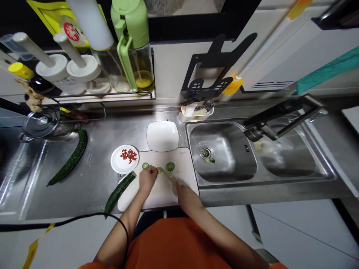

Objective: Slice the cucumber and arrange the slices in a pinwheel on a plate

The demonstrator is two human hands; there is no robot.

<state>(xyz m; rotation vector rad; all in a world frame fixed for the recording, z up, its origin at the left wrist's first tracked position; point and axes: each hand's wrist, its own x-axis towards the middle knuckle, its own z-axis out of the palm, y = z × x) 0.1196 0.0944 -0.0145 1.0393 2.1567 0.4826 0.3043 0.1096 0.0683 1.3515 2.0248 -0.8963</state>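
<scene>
My left hand (148,178) is closed in a pinch over the pale cutting board (134,200), with a thin cucumber slice (159,170) at its fingertips. My right hand (187,196) is wrapped round a knife (170,178), whose pale blade points left and barely stands out against the board. A small stack of cucumber slices (169,166) lies to the right of the left fingers. Another slice (145,165) rests just beyond the left hand. A cut cucumber (119,192) lies across the board's left edge.
Red chopped pieces sit on a small white plate (115,160). Beyond the board is a white square dish (162,136). A whole cucumber (73,160) lies further left. The sink (227,149) on the right has green scraps at its drain. A black cable (92,214) crosses the lower left.
</scene>
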